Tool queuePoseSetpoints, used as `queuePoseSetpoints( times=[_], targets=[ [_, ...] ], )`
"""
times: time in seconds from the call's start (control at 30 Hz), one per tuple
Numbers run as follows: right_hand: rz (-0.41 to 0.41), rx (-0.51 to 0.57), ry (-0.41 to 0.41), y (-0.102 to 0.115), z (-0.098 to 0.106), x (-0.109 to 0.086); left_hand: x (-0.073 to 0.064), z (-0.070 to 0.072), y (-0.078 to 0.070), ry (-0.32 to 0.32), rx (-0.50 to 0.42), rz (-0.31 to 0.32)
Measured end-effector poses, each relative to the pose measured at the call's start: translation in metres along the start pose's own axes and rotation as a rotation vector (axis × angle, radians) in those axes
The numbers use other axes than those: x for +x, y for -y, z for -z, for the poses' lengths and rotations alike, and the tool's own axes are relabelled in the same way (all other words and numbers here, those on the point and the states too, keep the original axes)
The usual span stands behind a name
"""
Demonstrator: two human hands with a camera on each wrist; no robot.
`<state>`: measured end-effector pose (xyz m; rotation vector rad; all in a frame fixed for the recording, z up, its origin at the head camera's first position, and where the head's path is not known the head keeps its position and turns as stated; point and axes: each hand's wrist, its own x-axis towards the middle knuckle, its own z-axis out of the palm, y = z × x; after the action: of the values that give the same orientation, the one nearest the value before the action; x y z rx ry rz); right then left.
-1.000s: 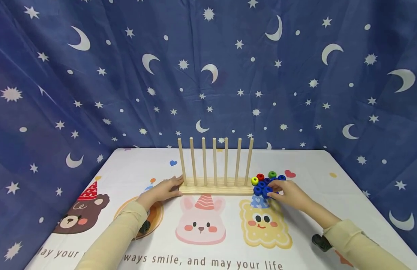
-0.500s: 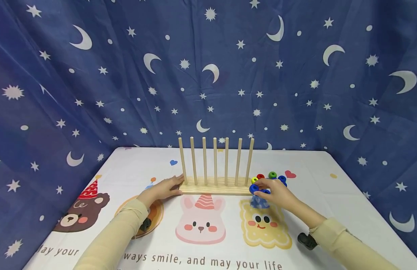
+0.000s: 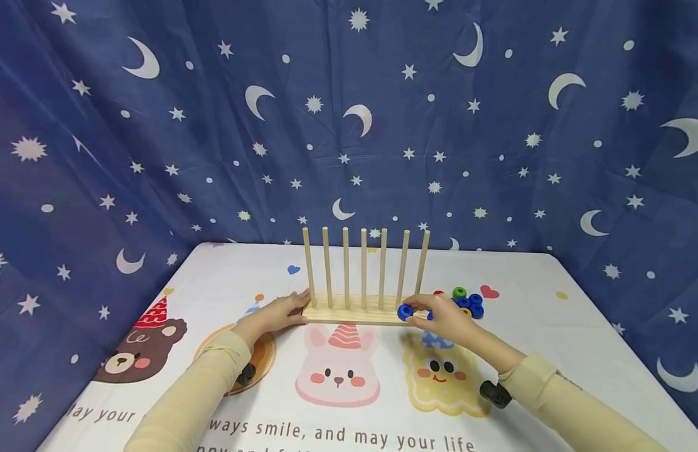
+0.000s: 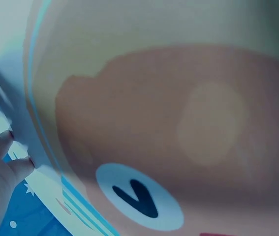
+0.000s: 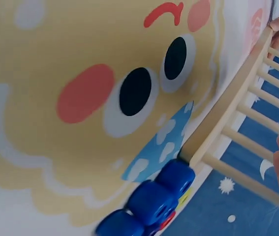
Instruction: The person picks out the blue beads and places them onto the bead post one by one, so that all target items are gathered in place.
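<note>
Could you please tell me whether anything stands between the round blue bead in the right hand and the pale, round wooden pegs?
Nothing visible does. The right hand pinches the blue bead low, near the pale wooden pegs; it would probably only need lifting above their tops.

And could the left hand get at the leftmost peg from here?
Probably yes: the left hand is at the left end of the rack, beside the leftmost peg, with nothing visible between them.

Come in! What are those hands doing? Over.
Right hand pinches a blue bead. Left hand at left end of peg rack. Other beads partly hidden behind right hand.
</note>
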<state>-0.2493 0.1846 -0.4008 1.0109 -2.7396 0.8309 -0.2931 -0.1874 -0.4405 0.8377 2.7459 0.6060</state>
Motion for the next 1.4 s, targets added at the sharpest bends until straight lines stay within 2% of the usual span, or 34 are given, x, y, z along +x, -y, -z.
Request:
queuePoseSetpoints(
  times=[0.17, 0.33, 0.43, 0.63, 0.77, 0.9, 1.4],
  targets=[
    [0.037, 0.003, 0.007, 0.009, -0.007, 0.010, -0.001, -0.003, -0.001, 0.014, -0.028, 0.012],
    [0.070, 0.039, 0.008, 0.018, -0.014, 0.023, -0.007, -0.006, 0.002, 0.002, -0.014, 0.032],
    [0.083, 0.057, -0.003, 0.022, -0.013, 0.030, -0.006, -0.004, 0.001, 0.007, -0.010, 0.023],
    [0.119, 0.098, -0.079, 0.034, -0.006, 0.048, -0.002, 0.000, -0.002, 0.012, 0.022, 0.019],
    [0.147, 0.099, -0.100, 0.043, -0.002, 0.060, -0.002, 0.002, -0.001, 0.023, 0.039, 0.033],
    [0.180, 0.091, -0.126, 0.053, 0.006, 0.070, 0.000, 0.003, -0.001, 0.011, 0.037, 0.021],
    [0.256, 0.081, -0.122, 0.083, 0.039, 0.102, 0.003, 0.000, 0.001, 0.008, 0.023, 0.032]
  ],
)
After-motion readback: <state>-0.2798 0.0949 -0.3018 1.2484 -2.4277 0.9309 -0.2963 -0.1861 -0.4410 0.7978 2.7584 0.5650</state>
